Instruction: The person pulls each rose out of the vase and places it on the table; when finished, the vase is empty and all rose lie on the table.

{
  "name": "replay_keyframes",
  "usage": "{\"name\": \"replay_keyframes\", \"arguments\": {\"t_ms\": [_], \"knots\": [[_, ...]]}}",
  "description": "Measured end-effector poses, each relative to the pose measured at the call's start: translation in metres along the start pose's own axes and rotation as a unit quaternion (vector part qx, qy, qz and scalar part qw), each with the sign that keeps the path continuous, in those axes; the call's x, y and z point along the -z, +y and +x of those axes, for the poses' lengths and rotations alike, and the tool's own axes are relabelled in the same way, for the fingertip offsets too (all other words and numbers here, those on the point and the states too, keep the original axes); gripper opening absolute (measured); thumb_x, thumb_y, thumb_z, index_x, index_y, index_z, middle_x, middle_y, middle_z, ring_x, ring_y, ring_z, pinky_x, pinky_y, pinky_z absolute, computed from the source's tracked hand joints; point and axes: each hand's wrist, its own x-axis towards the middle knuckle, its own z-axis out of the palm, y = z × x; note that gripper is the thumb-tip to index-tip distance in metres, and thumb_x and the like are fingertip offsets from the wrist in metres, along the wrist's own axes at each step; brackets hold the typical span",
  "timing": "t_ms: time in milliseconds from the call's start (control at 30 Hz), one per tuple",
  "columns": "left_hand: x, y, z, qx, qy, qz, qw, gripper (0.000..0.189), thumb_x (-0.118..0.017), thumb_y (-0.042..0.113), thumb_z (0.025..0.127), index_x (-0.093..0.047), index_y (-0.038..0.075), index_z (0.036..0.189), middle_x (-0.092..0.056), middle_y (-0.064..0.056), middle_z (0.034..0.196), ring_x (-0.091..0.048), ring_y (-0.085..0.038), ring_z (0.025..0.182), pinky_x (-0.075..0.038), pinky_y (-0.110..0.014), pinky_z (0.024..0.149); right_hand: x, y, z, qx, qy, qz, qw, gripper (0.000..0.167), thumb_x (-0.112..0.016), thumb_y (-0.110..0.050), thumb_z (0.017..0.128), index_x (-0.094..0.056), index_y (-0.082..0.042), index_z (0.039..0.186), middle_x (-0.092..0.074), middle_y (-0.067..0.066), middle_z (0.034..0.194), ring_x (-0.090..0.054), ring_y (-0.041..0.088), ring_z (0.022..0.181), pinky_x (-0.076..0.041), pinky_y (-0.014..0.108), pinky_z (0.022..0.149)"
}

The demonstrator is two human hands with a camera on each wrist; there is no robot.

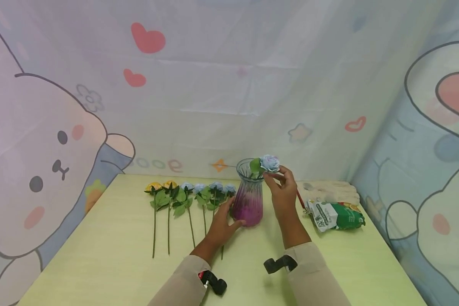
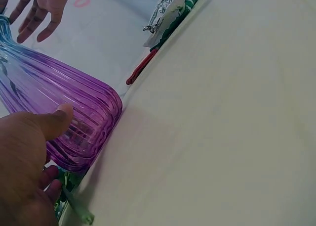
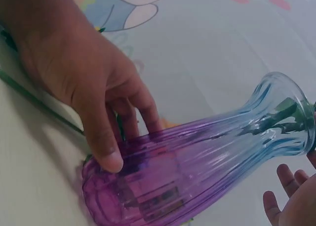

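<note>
A ribbed glass vase (image 1: pixel 248 206), clear blue at the top and purple below, stands upright on the table. My left hand (image 1: pixel 219 225) grips its lower part, thumb on the near side and fingers round the left. Above the rim is a light blue artificial rose (image 1: pixel 270 163) with a green leaf, leaning to the right. Its stem and leaves show inside the vase neck in the right wrist view. Beside the rim, my right hand (image 1: pixel 284 193) pinches the rose just under its bloom. The left wrist view cuts off the fingertips of that hand.
Left of the vase lie several artificial roses in a row, yellow ones (image 1: pixel 170 185) and blue ones (image 1: pixel 187 186), stems toward me. To the right are a green and white packet (image 1: pixel 338 216), a thin red stick (image 1: pixel 300 199) and a pale, flat object (image 1: pixel 330 190). A printed curtain (image 1: pixel 221 85) hangs behind.
</note>
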Motion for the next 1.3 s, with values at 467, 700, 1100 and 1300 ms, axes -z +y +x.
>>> {"name": "replay_keyframes", "arguments": {"t_ms": [467,700,1100,1300], "knots": [[0.001,0.003,-0.001,-0.016,0.004,0.007,0.9998,0.079,-0.08,0.013,0.101,-0.038,-0.004,0.165,-0.052,-0.028,0.161,-0.056,-0.046,0.145,-0.046,-0.064,0.122,-0.016,-0.012,0.009,0.019,-0.01,-0.013,0.9997,0.033,-0.081,-0.006,0.099,-0.073,0.005,0.129,-0.061,0.004,0.149,-0.049,0.02,0.149,-0.057,0.018,0.102],[0.001,0.002,-0.002,-0.008,-0.002,0.001,1.0,0.078,-0.079,0.015,0.102,-0.038,-0.003,0.166,-0.051,-0.027,0.162,-0.055,-0.046,0.146,-0.045,-0.063,0.123,-0.016,-0.02,0.01,0.002,-0.024,-0.056,0.9982,0.036,-0.079,-0.005,0.099,-0.074,0.012,0.13,-0.059,0.015,0.16,-0.042,0.032,0.161,-0.039,0.057,0.131],[0.001,0.001,-0.003,-0.021,0.006,-0.002,0.9998,0.084,-0.085,0.009,0.096,-0.039,-0.005,0.164,-0.053,-0.028,0.16,-0.058,-0.046,0.143,-0.047,-0.062,0.121,-0.01,-0.034,0.016,-0.064,-0.084,-0.07,0.992,0.037,-0.076,-0.007,0.101,-0.071,0.016,0.13,-0.052,0.017,0.167,-0.028,0.036,0.169,-0.017,0.064,0.138],[0.0,0.0,-0.002,-0.017,0.009,0.004,0.9998,0.086,-0.088,0.012,0.094,-0.04,-0.004,0.164,-0.054,-0.027,0.159,-0.057,-0.046,0.143,-0.046,-0.063,0.122,-0.013,-0.039,0.017,0.013,-0.025,-0.077,0.9966,0.024,-0.079,-0.007,0.101,-0.073,0.013,0.112,-0.067,0.01,0.135,-0.057,0.024,0.139,-0.039,0.055,0.127]]}}
